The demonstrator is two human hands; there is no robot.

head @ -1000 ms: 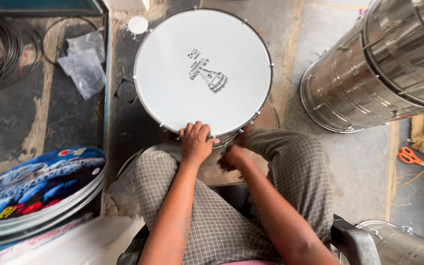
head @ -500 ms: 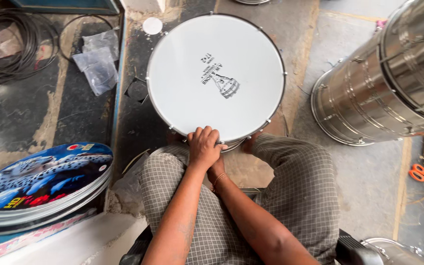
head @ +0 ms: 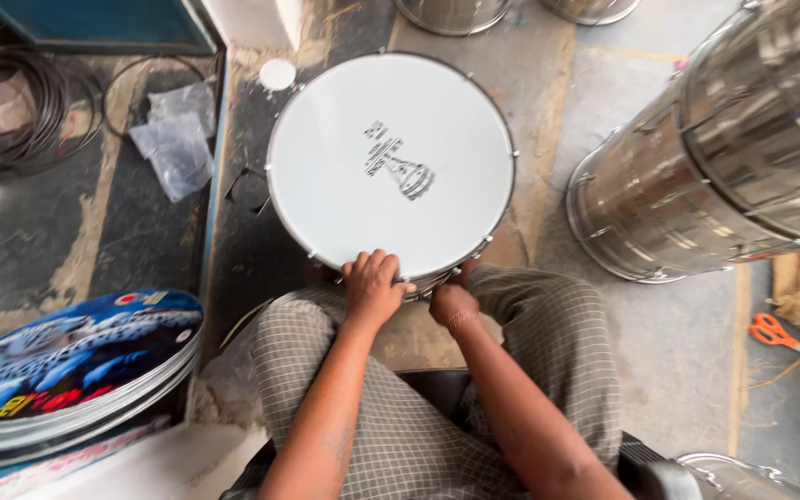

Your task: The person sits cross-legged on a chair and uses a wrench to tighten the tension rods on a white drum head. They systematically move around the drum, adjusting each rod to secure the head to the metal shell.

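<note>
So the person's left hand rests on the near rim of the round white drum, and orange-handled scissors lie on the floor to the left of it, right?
Not quite. The head view shows the left hand on the near rim of the round white drum, but the orange-handled scissors lie on the floor to its right, not left.

A white-headed drum (head: 391, 162) is gripped at its near rim by the left hand (head: 374, 287), fingers curled over the edge. The right hand (head: 452, 304) is pressed just beside it, lower against the shell, closed. A steel drum shell (head: 696, 185) is seen right of the grip, stacked printed drumheads (head: 67, 361) left.
</note>
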